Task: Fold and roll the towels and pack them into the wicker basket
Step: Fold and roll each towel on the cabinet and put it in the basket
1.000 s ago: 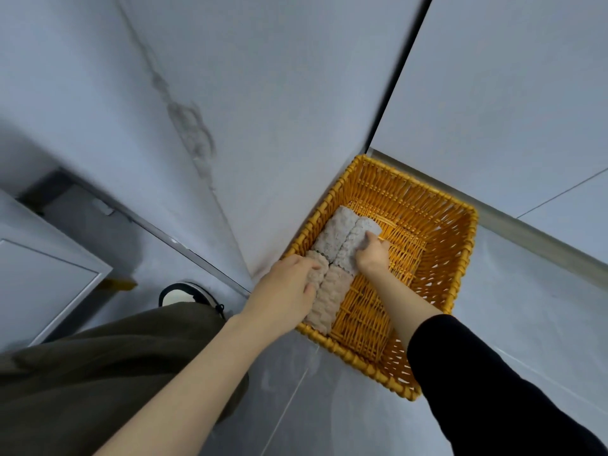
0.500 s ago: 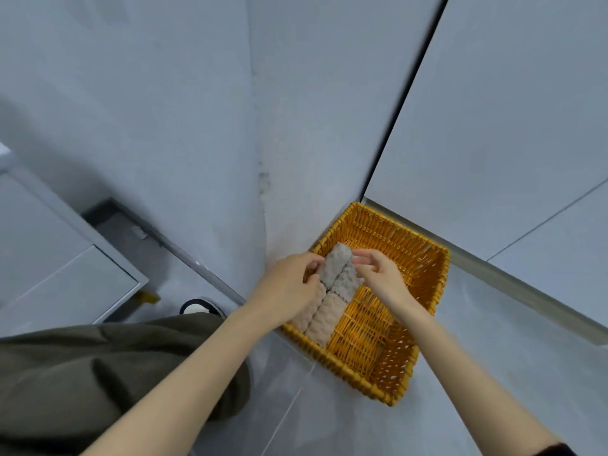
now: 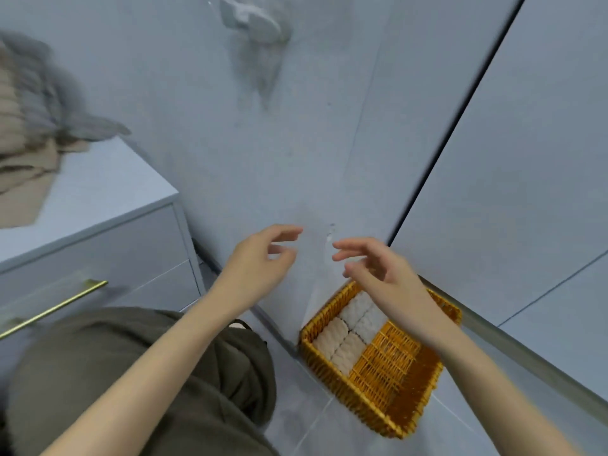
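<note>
With left hand [image 3: 260, 258] and right hand [image 3: 378, 271] both empty, could easily unravel the rolled towels [image 3: 348, 330] in the wicker basket [image 3: 388, 360] cramming more in

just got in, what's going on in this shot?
A person is packing rolled towels into a wicker basket. The rolls sit side by side along one side of the basket; the other part is bare wicker. The left hand and right hand hover above it, fingers relaxed, holding nothing. More loose towels lie heaped on the cabinet at the left.
</note>
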A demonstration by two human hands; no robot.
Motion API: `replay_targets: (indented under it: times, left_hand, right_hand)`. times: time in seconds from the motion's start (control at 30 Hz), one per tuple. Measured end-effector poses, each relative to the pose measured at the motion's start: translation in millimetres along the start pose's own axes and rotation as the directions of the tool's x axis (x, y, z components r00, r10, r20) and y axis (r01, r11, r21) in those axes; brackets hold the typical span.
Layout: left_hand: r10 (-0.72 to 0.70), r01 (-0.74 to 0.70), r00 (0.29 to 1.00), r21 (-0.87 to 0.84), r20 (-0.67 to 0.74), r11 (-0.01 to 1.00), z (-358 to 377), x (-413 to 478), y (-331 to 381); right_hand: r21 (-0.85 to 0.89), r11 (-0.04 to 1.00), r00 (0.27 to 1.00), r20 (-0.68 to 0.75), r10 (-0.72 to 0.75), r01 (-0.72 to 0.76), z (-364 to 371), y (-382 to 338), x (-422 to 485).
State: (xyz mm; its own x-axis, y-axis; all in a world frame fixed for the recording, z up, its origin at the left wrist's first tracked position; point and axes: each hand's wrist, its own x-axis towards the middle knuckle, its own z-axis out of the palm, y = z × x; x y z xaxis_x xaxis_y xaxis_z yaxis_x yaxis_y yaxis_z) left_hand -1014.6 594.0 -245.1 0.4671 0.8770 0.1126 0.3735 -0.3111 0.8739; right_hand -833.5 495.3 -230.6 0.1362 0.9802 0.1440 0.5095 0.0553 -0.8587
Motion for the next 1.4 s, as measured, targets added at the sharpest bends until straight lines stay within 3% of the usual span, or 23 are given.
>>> replay_targets:
  times: [0.13, 0.27, 0.43, 0.63, 1.13, 1.27, 1.4]
  left_hand:
    - [-0.018, 0.012, 0.989, -0.041, -0.149, 0.999, -60, -20, 1]
    - [-0.032, 0.023, 0.952, -0.034, -0.305, 0.999, -127, -45, -1]
    - [-0.088, 0.087, 0.863, -0.026, -0.498, 0.996, -206, -85, -16]
    - [-0.171, 0.209, 0.771, -0.01, -0.614, 0.978, -261, -117, -49]
    - [-0.139, 0.438, 0.701, 0.269, -0.7, 0.858, -318, -74, -159]
    - [-0.144, 0.569, 0.66, 0.366, -0.737, 0.736, -332, -48, -174]
    - [-0.109, 0.634, 0.667, 0.484, -0.737, 0.604, -341, -24, -190]
  right_hand:
    - [-0.036, 0.991, 0.989, 0.077, -0.128, 0.131, 30, -52, 22]
    - [0.035, 0.977, 0.966, 0.147, -0.212, 0.209, 72, -99, 55]
    - [0.151, 0.964, 0.926, 0.277, -0.255, 0.22, 133, -143, 99]
    - [0.106, 0.97, 0.9, 0.361, -0.244, 0.22, 202, -162, 143]
    - [-0.014, 0.984, 0.885, 0.44, -0.152, 0.176, 334, -153, 218]
    - [-0.073, 0.97, 0.877, 0.446, -0.178, 0.233, 347, -138, 228]
    - [-0.083, 0.944, 0.857, 0.45, -0.251, 0.32, 352, -132, 237]
